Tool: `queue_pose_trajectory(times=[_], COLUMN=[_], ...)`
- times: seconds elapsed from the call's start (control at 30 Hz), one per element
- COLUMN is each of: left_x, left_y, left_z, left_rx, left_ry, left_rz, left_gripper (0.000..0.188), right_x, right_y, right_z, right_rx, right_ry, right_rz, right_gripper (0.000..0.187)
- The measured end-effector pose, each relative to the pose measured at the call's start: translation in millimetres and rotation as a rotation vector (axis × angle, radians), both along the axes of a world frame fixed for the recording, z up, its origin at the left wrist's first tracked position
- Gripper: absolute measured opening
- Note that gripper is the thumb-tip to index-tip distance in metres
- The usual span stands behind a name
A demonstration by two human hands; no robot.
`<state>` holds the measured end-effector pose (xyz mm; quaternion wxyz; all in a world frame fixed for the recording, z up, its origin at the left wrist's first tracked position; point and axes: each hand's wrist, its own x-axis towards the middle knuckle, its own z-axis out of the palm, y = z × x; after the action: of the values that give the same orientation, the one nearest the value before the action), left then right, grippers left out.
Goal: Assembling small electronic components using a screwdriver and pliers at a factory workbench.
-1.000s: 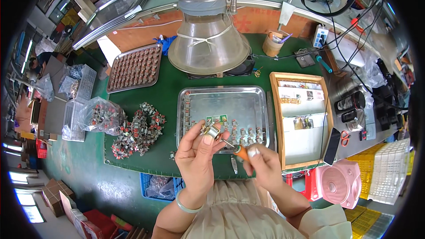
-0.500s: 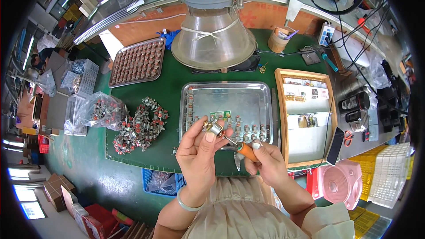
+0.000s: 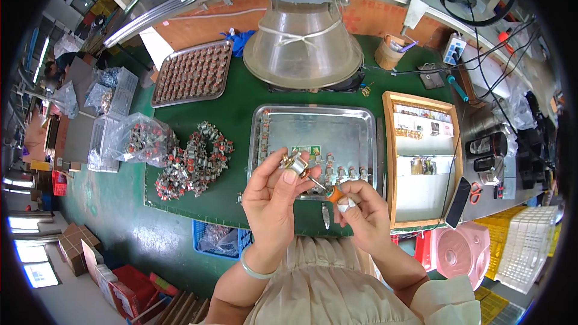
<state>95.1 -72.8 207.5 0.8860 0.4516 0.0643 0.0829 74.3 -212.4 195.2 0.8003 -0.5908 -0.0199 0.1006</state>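
My left hand (image 3: 271, 198) is closed around a small metal part (image 3: 294, 164) with a silver body and brass-coloured bits, pinched between thumb and fingers. In my right hand (image 3: 366, 213) is a screwdriver (image 3: 334, 194) with an orange handle; its shaft points left and its tip reaches the metal part, though the exact contact is too small to make out. White wrapping covers one right fingertip. Behind both hands lies a shiny metal tray (image 3: 337, 121), with similar small parts in rows along its left side and near edge and a green card among them.
At left lie a heap of metal parts with red spots (image 3: 201, 159) and a plastic bag of them (image 3: 143, 144). A full tray (image 3: 158, 97) stands far left. A fume hood (image 3: 301, 54) hangs at the back. At right are a wooden-framed board (image 3: 390, 162) and a phone (image 3: 459, 201).
The view has shifted slightly, so the bench sits a little farther right. My right fingers have shifted their grip on the screwdriver handle; my left hand still holds the metal part.
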Motion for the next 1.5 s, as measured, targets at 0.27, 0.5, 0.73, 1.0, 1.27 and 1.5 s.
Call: queue_pose_trajectory(times=[0.27, 0.5, 0.73, 1.0, 1.27, 1.5], left_x=[2.8, 1.2, -3.1, -14.4, -23.0, -23.6], left_y=[5.7, 6.9, 15.4, 22.9, 24.5, 24.4], left_z=[-0.9, 1.8, 2.6, 0.8, 2.0, 3.6], left_rx=[0.037, -0.057, -0.066, 0.335, 0.968, 0.948], left_ry=[-0.002, 0.021, -0.008, -0.061, -0.151, -0.158], left_rz=[-0.043, -0.026, -0.093, -0.327, -0.401, -0.376], left_gripper=[0.034, 0.034, 0.033, 0.032, 0.030, 0.029], right_x=[6.2, 1.8, 3.5, 11.3, 22.6, 24.3], right_y=[-14.0, -12.2, -31.9, -37.7, -21.1, -17.5], right_z=[-0.2, 5.7, 10.8, 31.7, 28.3, 25.3], right_rx=[0.250, 0.194, 0.382, -0.389, -0.176, -0.151], right_ry=[0.337, 0.308, 0.140, -0.618, -0.648, -0.620], right_rz=[0.210, 0.089, -0.148, -0.232, -0.087, -0.045], right_gripper=[0.039, 0.028, 0.032, 0.038, 0.046, 0.045])
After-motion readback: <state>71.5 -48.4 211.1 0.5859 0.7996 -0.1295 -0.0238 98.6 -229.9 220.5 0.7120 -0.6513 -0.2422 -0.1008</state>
